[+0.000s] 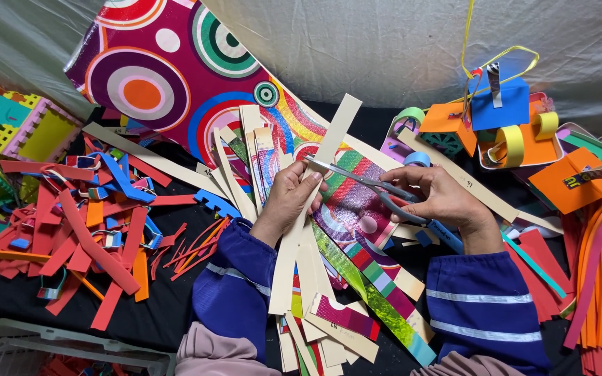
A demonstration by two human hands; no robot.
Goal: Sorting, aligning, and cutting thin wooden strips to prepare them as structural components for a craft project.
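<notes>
My left hand (pixel 288 198) grips a long cream paper strip (pixel 318 188) that runs diagonally from upper right to lower left. My right hand (pixel 440 198) holds grey-handled scissors (pixel 364 179), whose blades point left and meet the strip near my left fingers. Under both hands lies a fan of cream and patterned paper strips (pixel 357 299) and a sheet of glittery striped paper (pixel 357 202). Both forearms wear blue sleeves with pale stripes.
A heap of red, orange and blue foam scraps (pixel 85 230) covers the left. Orange and blue paper boxes with yellow loops (pixel 503 111) stand at upper right. Red and orange strips (pixel 593 278) lie at the right edge. A circle-patterned cloth (pixel 155 76) lies behind, a grey crate (pixel 29 348) at bottom left.
</notes>
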